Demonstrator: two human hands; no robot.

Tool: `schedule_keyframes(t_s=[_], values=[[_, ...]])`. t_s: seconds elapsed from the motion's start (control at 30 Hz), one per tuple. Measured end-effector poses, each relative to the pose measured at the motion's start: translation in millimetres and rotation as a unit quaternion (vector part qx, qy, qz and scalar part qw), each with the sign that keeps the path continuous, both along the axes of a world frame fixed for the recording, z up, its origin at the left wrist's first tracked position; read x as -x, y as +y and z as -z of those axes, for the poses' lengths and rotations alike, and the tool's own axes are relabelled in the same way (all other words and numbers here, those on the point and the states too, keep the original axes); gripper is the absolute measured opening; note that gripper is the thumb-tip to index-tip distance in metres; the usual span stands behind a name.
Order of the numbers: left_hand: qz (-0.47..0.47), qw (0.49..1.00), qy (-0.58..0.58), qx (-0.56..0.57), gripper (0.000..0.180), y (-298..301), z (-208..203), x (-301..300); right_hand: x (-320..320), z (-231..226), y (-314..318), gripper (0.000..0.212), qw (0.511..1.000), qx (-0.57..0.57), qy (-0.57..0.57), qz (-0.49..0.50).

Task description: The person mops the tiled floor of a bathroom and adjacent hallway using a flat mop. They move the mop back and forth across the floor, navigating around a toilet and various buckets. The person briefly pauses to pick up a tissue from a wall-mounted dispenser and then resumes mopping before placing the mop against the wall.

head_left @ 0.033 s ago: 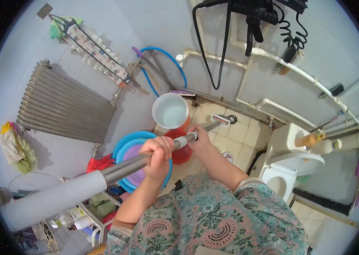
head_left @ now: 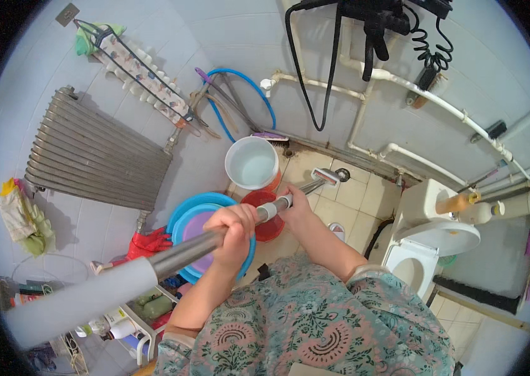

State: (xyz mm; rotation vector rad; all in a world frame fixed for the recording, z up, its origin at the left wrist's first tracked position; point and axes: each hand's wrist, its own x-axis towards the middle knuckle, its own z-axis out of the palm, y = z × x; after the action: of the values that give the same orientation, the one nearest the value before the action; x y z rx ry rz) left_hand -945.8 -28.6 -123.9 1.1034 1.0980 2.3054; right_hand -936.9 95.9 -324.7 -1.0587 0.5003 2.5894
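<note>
A long metal pole with a thick white grip (head_left: 86, 301) slants across the view, apparently a mop. My left hand (head_left: 233, 232) is wrapped round its bare steel part. Farther down, my right hand (head_left: 293, 203) is closed round the pole by a light grey collar. The small white-edged mop head (head_left: 325, 177) is at the far end, over the tiled floor beside a round drain (head_left: 342, 175). Under the pole, a red basin (head_left: 269, 230) is partly hidden by my hands. A white bucket (head_left: 252, 163) stands just beyond it.
Blue and purple basins (head_left: 180, 216) sit left of the pole, near a ribbed radiator (head_left: 99, 153) and red gloves (head_left: 147, 243). A toilet (head_left: 412, 260) stands on the right. Pipes (head_left: 415, 94) run along the far wall. A white rack (head_left: 146, 335) with bottles is at lower left.
The pole's white near end has dipped slightly, showing more of the red gloves behind it. Both hands keep their hold, and the mop head stays by the drain.
</note>
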Motion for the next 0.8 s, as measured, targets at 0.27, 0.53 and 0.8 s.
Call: schedule_keyframes(t_s=[0.27,0.53,0.8], values=[[0.028,0.999,0.01,-0.015,0.028,-92.6,-79.0,-2.9,-35.4,54.6,-17.5,0.015,0.995,0.045,-0.069,0.064],[-0.069,0.99,0.066,-0.107,0.026,-173.0,-195.5,-34.5,-86.0,129.0,8.9,0.014,0.995,0.014,-0.089,0.039],[-0.037,0.991,0.024,-0.126,0.026,-134.4,-211.9,-97.6,-150.9,91.0,24.0,0.013,0.989,-0.002,-0.15,-0.012]])
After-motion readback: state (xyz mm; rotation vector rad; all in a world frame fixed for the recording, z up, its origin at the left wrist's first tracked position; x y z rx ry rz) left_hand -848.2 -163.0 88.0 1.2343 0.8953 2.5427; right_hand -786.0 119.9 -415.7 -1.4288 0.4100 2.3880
